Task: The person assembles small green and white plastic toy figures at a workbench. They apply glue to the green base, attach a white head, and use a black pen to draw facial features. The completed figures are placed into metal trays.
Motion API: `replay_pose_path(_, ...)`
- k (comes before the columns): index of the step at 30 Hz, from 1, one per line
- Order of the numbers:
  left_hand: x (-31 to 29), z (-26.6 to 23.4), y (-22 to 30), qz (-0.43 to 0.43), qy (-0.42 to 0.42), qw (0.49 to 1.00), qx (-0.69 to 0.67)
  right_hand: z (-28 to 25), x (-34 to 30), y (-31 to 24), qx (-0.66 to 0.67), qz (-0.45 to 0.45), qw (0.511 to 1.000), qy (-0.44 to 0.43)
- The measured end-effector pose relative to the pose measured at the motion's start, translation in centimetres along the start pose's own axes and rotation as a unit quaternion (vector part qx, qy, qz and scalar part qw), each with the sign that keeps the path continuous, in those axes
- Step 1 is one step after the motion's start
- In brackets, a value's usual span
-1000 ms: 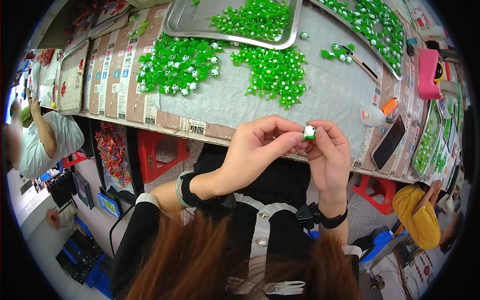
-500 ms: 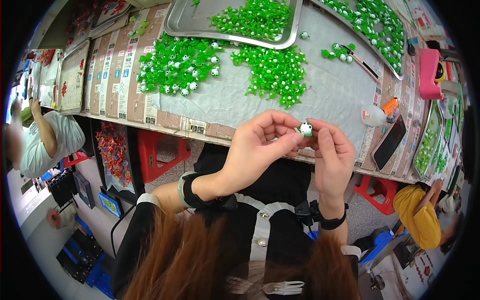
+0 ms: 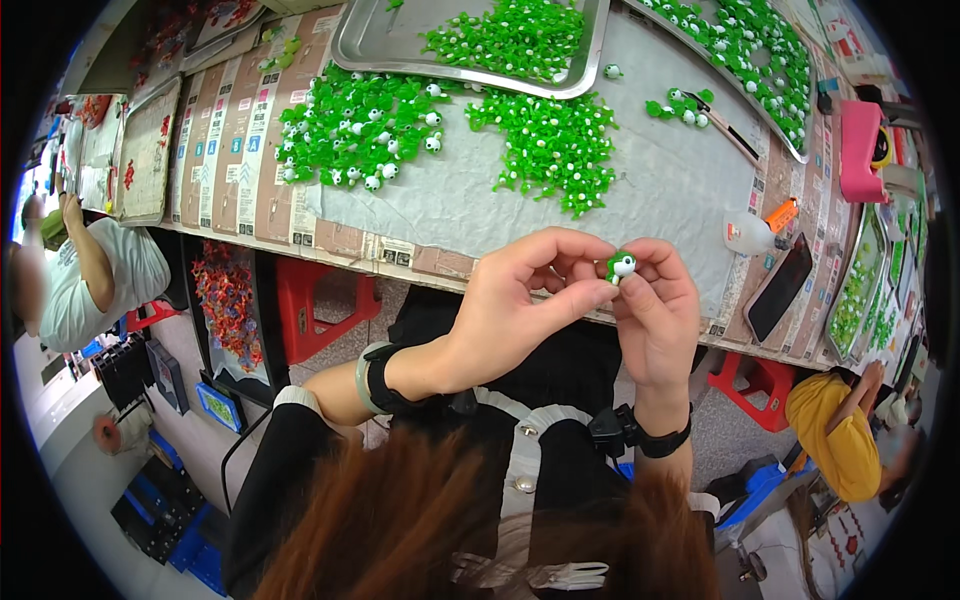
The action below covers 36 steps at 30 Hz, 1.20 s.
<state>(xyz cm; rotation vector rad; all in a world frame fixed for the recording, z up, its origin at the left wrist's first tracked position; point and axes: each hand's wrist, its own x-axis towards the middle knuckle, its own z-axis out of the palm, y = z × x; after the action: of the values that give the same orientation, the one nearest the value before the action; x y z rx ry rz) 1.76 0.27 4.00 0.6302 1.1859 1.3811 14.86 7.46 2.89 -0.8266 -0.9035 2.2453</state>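
The surface [image 3: 225,150] carried a pale sheet [image 3: 680,190], a metal tray [image 3: 385,68], a left heap [image 3: 350,130] and a middle heap [image 3: 552,150] of green-and-white pieces, a bottle [image 3: 745,236] and a dark phone [image 3: 779,288].

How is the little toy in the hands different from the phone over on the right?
The toy is green and white; the phone looks black. The toy is small and rounded; the phone is bigger and flat. The toy is held by the left hand and right hand; the phone lies on the table.

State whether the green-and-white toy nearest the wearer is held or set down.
Held: the toy sits between fingertips of the left hand and right hand.
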Motion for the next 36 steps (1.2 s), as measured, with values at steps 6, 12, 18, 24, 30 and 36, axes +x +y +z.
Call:
replay_pose_path(6,0.1,-0.2,-0.2,0.021,-0.009,1.000,0.009,-0.3,-0.1,0.3,0.008,-0.010,1.000,-0.010)
replay_pose_path(12,0.5,-0.5,-0.1,-0.049,-0.013,0.996,-0.079,0.2,-0.8,-0.2,-0.127,-0.057,0.989,0.041)
replay_pose_path(18,0.5,-0.6,0.0,-0.073,-0.018,0.992,-0.100,1.3,-1.2,-0.6,-0.192,-0.088,0.976,0.058)
replay_pose_path(24,0.5,-0.6,0.0,-0.057,-0.018,0.996,-0.068,0.9,-1.1,-1.0,-0.225,-0.076,0.970,0.050)
replay_pose_path(30,0.8,-0.1,-0.8,-0.028,-0.006,0.997,-0.070,1.1,-1.0,-0.8,-0.302,-0.090,0.945,0.090)
replay_pose_path(36,1.8,0.0,-1.0,-0.094,0.016,0.982,-0.165,-1.2,-1.6,-0.5,-0.332,-0.262,0.885,0.196)
